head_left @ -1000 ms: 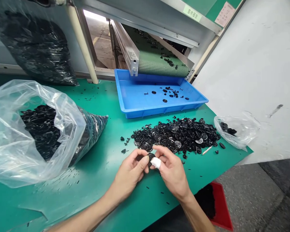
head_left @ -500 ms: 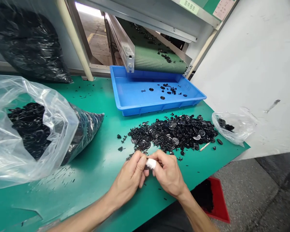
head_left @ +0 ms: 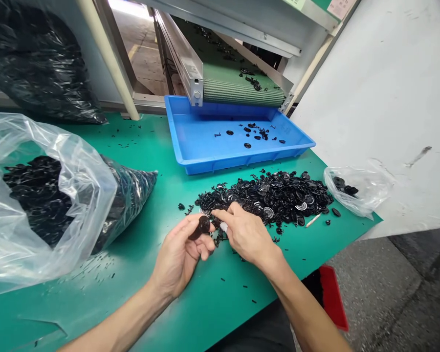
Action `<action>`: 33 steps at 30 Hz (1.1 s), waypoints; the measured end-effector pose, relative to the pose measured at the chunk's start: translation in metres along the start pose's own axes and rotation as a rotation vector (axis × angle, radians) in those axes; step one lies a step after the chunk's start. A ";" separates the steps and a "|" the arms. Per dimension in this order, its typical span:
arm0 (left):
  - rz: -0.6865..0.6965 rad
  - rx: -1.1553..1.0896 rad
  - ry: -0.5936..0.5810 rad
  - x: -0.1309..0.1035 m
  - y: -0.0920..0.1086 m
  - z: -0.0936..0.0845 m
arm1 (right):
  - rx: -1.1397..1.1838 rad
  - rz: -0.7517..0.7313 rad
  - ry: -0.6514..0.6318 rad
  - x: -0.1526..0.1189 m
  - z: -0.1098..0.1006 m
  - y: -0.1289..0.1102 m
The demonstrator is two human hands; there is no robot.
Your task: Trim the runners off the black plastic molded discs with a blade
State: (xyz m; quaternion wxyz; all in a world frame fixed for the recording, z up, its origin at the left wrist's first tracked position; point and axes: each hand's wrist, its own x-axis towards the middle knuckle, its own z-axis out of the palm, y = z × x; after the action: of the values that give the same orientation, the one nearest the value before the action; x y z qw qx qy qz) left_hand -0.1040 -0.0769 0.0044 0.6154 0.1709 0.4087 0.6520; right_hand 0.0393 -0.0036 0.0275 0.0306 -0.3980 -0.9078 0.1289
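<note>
My left hand (head_left: 181, 252) is closed on small round black plastic parts (head_left: 201, 226), pinched between thumb and fingers; how many are stacked there I cannot tell. Close to its right, my right hand (head_left: 247, 234) is at the near edge of a heap of black plastic parts (head_left: 278, 195), mostly discs and thin stem-like bits. Its index finger points left and its thumb, with a white wrap (head_left: 223, 227), stands apart below. I see nothing held in it, though its other fingers are partly hidden.
A blue tray (head_left: 242, 157) with some black parts sits beneath the end of a green conveyor belt (head_left: 244, 90). An open clear bag (head_left: 91, 181) of black parts lies left, a smaller clear bag (head_left: 370, 188) right. A red bin (head_left: 335, 298) stands below the table edge.
My hands were together around a small part; now they are apart. My left hand has turned, showing round black parts, and my right hand has moved up to the heap with its index finger out.
</note>
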 end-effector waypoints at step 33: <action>0.008 0.452 -0.172 -0.006 -0.011 0.000 | 0.701 -0.170 0.286 -0.045 0.011 0.002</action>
State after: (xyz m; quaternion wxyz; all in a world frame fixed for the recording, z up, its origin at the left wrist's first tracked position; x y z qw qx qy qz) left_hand -0.0955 -0.0838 -0.0026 0.5915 0.3608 0.4898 0.5293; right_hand 0.0699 -0.0374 0.0187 0.3018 -0.3009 -0.8248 0.3714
